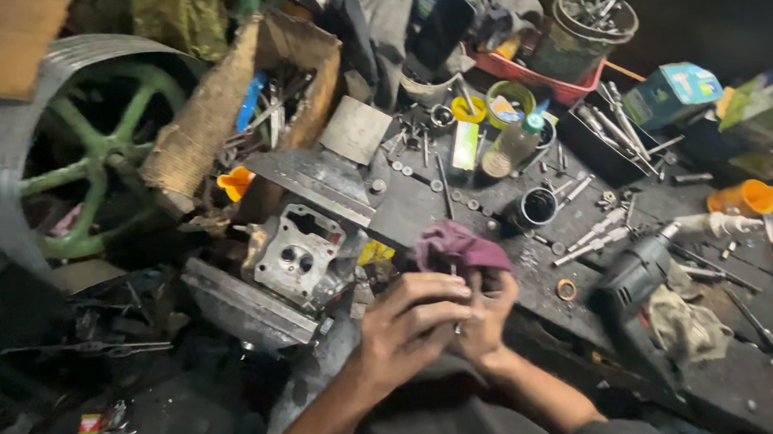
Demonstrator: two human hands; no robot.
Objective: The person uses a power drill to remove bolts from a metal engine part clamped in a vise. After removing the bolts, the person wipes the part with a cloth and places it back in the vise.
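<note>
My left hand (408, 325) and my right hand (488, 316) are pressed together low in the middle of the head view. Both close around a purple rag (456, 247) that bunches up above my fingers. A thin metal rod (456, 327) pokes down between the two hands; what it belongs to is hidden by the rag and fingers. A grey metal engine part (292, 255) with round holes lies on the bench just left of my hands.
The dark workbench (551, 278) is littered with bolts and small tools. An electric grinder (640, 268) and a dirty cloth (684, 326) lie to the right. A green-spoked wheel (88, 164) stands at the left. A bucket of tools (588, 26) sits at the back.
</note>
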